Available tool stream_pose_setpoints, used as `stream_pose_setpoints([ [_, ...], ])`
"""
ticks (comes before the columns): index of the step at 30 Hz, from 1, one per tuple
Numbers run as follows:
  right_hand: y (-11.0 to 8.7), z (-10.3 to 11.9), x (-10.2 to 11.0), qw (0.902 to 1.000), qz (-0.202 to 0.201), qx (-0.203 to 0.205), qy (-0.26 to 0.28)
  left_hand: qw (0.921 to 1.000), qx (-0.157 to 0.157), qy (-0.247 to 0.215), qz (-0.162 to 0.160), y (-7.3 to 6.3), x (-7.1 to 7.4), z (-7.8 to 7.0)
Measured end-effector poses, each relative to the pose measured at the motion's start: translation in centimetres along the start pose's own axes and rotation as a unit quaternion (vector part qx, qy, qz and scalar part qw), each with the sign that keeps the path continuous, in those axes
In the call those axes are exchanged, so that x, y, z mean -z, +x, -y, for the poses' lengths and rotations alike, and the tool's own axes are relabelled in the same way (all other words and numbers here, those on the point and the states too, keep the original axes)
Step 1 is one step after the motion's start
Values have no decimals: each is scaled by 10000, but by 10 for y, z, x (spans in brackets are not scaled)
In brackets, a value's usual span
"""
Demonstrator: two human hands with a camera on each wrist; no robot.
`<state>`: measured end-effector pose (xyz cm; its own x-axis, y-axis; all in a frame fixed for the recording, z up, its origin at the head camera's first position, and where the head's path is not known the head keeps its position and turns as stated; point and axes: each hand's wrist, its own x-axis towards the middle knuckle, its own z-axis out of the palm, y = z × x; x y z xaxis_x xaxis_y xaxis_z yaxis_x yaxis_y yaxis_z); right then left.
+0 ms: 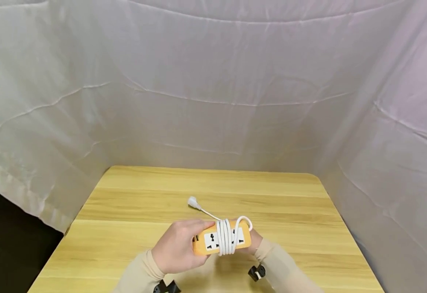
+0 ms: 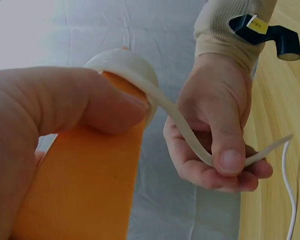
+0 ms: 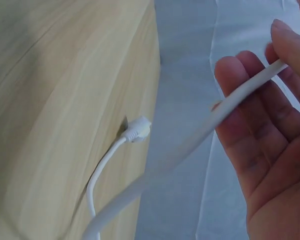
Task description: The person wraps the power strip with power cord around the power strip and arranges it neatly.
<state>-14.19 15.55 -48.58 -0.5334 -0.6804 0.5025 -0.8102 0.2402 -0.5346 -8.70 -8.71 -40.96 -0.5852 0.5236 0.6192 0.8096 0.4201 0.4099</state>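
From the head, the left hand (image 1: 182,246) grips one end of the strip (image 1: 211,241) above the table (image 1: 213,181), cord (image 1: 225,237) wound round it; the right hand (image 1: 256,241) is mostly hidden behind. From the left wrist, the right thumb and fingers seem to pinch the cord. From the right wrist, the plug (image 3: 138,129) lies on the table.
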Motion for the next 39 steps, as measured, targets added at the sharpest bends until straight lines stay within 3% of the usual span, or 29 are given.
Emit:
stream_pose_setpoints([
  [4, 24, 15, 5, 9966, 228, 459, 639, 9997, -40, -42, 217, -3, 0, 0],
  [7, 41, 28, 9, 9918, 523, 436, 1078, 9995, -69, -43, 296, -6, -1, 1],
  [10, 45, 28, 8, 9918, 762, 267, 994, 9994, -157, -11, 306, -9, -1, 1],
  [18, 40, -5, -4, 9877, 1263, -574, 722, 9990, -248, -29, 375, -10, -2, 0],
  [27, 52, -23, -1, 9905, 1348, -244, 87, 9981, -410, 140, 440, -8, -3, -1],
  [39, 60, -30, 15, 9846, 1405, -492, -914, 9972, -271, -107, 685, -10, -11, -3],
])
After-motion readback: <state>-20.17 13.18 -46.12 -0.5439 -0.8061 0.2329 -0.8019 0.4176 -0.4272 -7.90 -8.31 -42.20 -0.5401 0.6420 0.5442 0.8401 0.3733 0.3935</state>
